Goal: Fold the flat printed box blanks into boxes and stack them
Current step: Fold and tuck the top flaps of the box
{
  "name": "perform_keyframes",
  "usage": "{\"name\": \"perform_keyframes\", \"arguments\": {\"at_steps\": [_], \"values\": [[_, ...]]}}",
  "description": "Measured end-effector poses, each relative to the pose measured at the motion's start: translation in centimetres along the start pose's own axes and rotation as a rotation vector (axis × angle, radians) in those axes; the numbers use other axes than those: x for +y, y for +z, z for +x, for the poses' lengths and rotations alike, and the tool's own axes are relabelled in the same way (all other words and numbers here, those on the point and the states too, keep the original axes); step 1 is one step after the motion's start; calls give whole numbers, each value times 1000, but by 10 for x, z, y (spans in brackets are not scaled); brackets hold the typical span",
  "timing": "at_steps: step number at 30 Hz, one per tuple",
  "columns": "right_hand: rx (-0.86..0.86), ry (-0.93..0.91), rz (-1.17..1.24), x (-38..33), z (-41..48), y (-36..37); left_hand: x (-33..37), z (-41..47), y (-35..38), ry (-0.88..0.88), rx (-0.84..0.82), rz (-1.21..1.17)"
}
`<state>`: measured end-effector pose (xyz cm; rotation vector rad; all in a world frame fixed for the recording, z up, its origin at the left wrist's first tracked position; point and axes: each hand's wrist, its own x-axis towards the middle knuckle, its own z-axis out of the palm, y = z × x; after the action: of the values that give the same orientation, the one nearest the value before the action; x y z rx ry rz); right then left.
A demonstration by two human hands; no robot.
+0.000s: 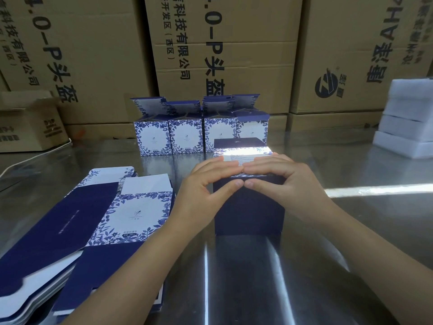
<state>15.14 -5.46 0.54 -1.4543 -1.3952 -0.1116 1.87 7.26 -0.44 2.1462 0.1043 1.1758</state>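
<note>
Blanks (93,219) lie fanned at the near left of the shiny steel bench (351,231). Mid-bench the upright navy box (248,212) is pinched at its top edge by left hand (206,184) and right hand (285,184), thumbs on the near face; likely light, thin, crease-prone card, best held along folds. Behind: finished boxes (187,137), then stacked cartons (234,55).

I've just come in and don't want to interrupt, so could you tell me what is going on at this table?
A person is folding a printed box at a steel table. The left hand and right hand both hold the top edge of a dark blue box standing upright, fingers over the top flap, thumbs on the near face. Behind it, four folded boxes stand in a row, top flaps open. A pile of flat blanks lies to the left.
</note>
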Motion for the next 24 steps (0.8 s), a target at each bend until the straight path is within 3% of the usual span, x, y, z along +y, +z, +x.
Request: {"name": "perform_keyframes", "arguments": {"at_steps": [24], "values": [[21,31,15,-5,0,2,1,0,2,-41,29,-43]]}}
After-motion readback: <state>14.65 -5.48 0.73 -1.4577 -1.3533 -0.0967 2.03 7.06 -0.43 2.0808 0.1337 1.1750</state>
